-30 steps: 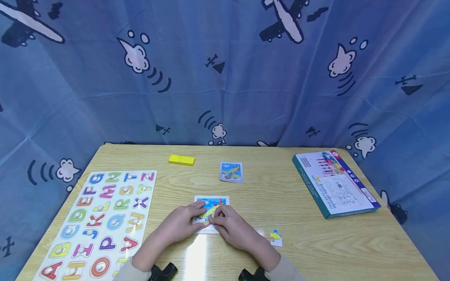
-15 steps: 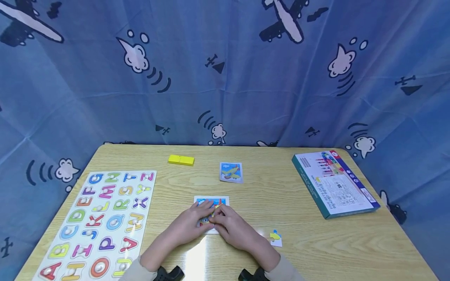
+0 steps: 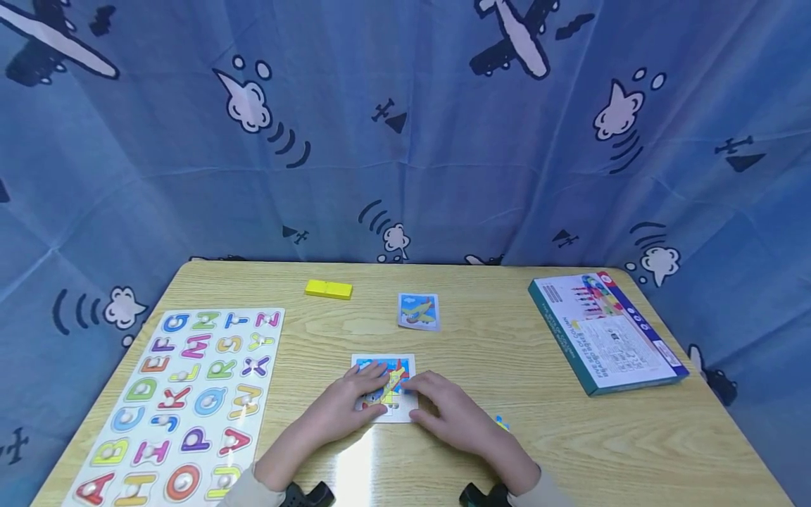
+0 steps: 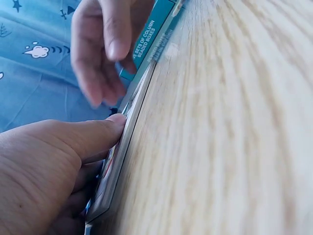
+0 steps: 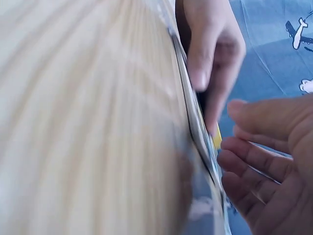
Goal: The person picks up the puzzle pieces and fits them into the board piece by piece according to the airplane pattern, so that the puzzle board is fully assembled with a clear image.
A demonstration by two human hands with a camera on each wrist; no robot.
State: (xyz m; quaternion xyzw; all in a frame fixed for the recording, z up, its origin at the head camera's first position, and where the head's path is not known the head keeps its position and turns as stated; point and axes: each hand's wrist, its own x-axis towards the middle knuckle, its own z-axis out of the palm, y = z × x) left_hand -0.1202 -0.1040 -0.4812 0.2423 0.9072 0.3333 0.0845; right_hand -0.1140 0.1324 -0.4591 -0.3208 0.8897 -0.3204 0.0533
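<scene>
A small jigsaw puzzle board [image 3: 399, 415] with a white border and a yellow airplane picture lies mid-table. My left hand [image 3: 345, 405] rests across its left part, fingers extended and hiding that side of the picture. In the left wrist view, the left thumb [image 4: 98, 134] touches the board's near edge. Over the board's right edge hovers my right hand [image 3: 453, 412], fingers apart and loosely bent. Nothing shows between the right fingers [image 5: 244, 156] in the right wrist view. A loose puzzle piece [image 3: 502, 422] lies on the table, mostly hidden behind the right wrist.
Beyond the board lies a small airplane picture card [image 3: 418, 312]. A yellow block [image 3: 328, 289] sits near the back edge. An alphabet board [image 3: 212, 377] covers the left side of the table. A flat teal-sided box [image 3: 605, 334] lies at the right.
My right hand has let go of the puzzle piece it pinched at the board and moved right, its fingers spreading. The left hand first slid right over the board and now stays there.
</scene>
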